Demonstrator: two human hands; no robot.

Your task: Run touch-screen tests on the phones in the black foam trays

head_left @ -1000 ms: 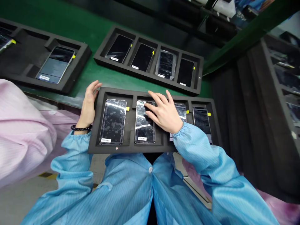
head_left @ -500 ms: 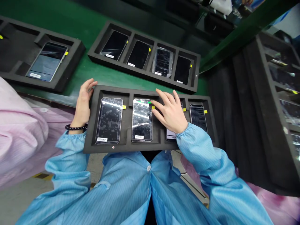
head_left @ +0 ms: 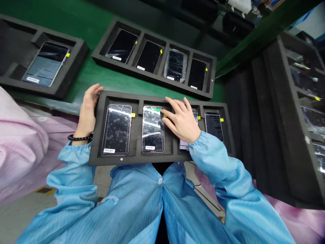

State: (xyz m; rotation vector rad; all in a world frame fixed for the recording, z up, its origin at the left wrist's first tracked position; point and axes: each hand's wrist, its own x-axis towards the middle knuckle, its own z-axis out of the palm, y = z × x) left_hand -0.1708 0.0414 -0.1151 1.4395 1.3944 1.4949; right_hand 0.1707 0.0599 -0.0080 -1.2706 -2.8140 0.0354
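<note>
A black foam tray [head_left: 137, 158] lies in front of me with several smartphones in its compartments. My left hand [head_left: 88, 110] grips the tray's left end, fingers curled round its far corner. My right hand [head_left: 181, 118] hovers over the middle with fingers spread, its index fingertip at the upper right edge of the second phone [head_left: 153, 132], whose screen shows a green strip near the top. Left of it lies a phone [head_left: 116, 130] with a dotted border on its screen. The third phone [head_left: 184, 145] is partly under my right hand. A fourth phone [head_left: 214, 125] shows lines of text.
Behind stands another foam tray [head_left: 152, 78] of phones on the green table [head_left: 83, 86]. A further tray [head_left: 59, 90] with a phone is at left. Stacked foam trays [head_left: 286, 135] rise at right. Pink sleeves [head_left: 22, 135] of a person are close at left.
My right index fingertip has shifted slightly left along the top of the second phone's screen, and the green strip there looks more continuous. My left hand stays on the tray.
</note>
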